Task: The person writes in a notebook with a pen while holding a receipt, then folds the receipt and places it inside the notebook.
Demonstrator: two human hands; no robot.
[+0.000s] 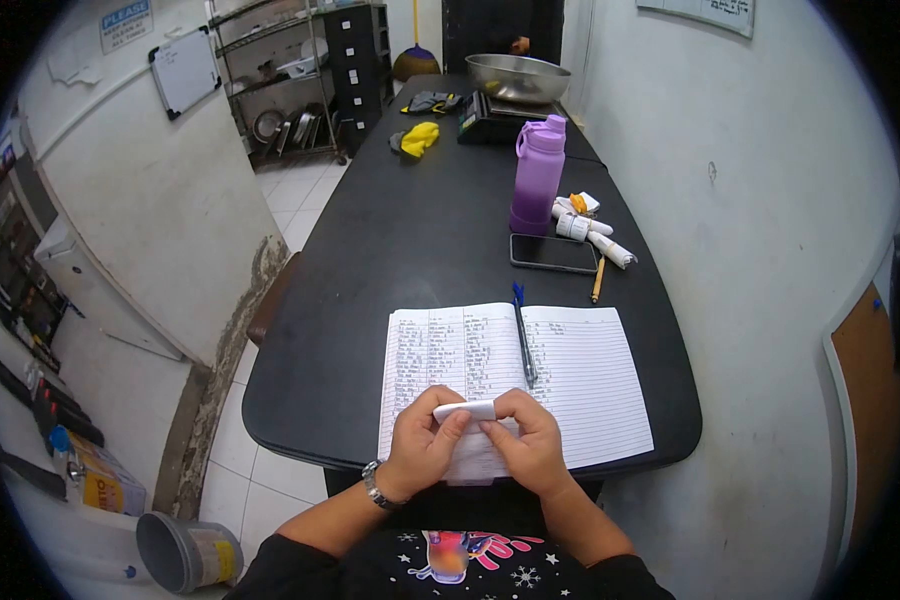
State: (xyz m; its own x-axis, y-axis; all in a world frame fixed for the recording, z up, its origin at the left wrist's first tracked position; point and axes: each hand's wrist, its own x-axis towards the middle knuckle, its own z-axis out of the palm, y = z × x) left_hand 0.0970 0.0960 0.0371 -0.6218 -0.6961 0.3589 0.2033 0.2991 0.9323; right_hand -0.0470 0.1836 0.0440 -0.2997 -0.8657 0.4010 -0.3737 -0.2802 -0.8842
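Note:
My left hand (422,445) and my right hand (526,440) meet over the lower edge of an open notebook (590,400). Between their thumbs and fingers they grip a white paper roll (465,410), and a loose part of the paper seems to hang below it. Handwritten columns fill the notebook's left page; the right page bears only a few lines at its top left. A pen (525,345) with a blue end lies along the notebook's middle fold.
Past the notebook, a dark phone (553,253), a purple bottle (538,175), white paper rolls (610,248) and a yellow pencil-like stick (598,280) lie on the black table (370,260). Farther back are yellow-grey gloves (417,140) and a metal bowl (518,80) on a scale (490,120).

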